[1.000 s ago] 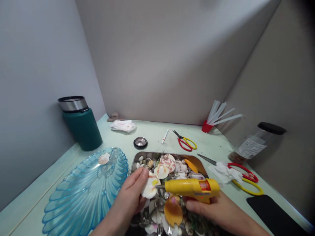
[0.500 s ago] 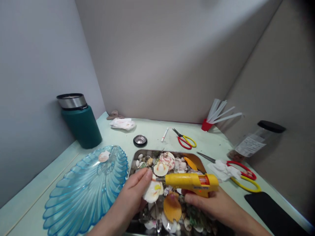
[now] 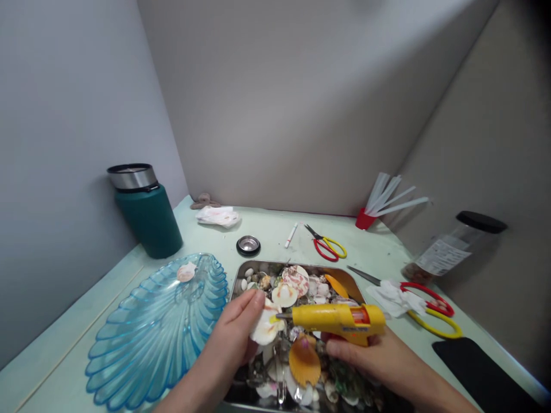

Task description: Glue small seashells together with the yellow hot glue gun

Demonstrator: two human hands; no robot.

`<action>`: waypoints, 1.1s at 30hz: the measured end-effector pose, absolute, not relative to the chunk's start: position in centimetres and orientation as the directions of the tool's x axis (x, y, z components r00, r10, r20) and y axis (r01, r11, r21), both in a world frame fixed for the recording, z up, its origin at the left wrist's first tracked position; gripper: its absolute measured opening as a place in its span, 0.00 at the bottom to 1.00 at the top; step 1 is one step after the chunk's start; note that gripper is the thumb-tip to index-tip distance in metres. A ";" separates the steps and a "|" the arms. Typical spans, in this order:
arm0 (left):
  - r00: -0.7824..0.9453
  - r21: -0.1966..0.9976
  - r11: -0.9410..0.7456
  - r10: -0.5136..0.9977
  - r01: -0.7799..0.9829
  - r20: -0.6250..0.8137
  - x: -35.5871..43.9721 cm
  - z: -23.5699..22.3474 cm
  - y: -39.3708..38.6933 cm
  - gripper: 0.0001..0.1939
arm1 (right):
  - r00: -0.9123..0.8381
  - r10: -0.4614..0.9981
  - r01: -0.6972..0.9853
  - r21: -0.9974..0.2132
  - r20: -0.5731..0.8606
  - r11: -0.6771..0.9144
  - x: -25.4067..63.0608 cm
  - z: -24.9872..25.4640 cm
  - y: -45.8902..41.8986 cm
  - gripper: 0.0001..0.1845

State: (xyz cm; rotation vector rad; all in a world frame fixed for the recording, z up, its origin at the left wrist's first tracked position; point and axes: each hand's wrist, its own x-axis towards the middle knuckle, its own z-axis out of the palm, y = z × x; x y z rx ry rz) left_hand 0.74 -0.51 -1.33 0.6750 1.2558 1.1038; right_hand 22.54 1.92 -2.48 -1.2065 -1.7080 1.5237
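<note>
Yellow glue gun point(image 3: 338, 319) sits in the right fingers point(image 3: 338, 347); the left fingers point(image 3: 257, 300) pinch a white shell point(image 3: 267, 324) above the tray point(image 3: 301, 265). One slip of the nozzle could burn them.

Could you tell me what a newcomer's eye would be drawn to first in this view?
Probably the bright yellow glue gun in the right hand, its nozzle at the white shell in the left hand, above a metal tray of shells. Next might come the large blue shell-shaped dish left of the tray, with the dark green bottle standing behind it.
</note>
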 end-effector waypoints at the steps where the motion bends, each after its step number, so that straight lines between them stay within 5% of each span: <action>1: -0.071 0.890 0.363 0.916 -0.275 -0.395 0.7 -1.3 -0.5 0.22 | -0.454 0.876 0.254 -0.966 -0.160 -0.045 22.5 -2.4 1.9 0.15; 21: 0.009 0.894 0.383 0.920 -0.231 -0.392 0.9 -1.6 -0.7 0.20 | -0.413 0.899 0.251 -0.967 -0.142 -0.038 22.5 -2.7 1.8 0.21; 33: -0.083 0.933 0.289 0.947 -0.214 -0.312 0.5 -2.5 -0.4 0.20 | -0.418 0.897 0.229 -0.972 -0.142 -0.048 22.4 -2.4 1.8 0.19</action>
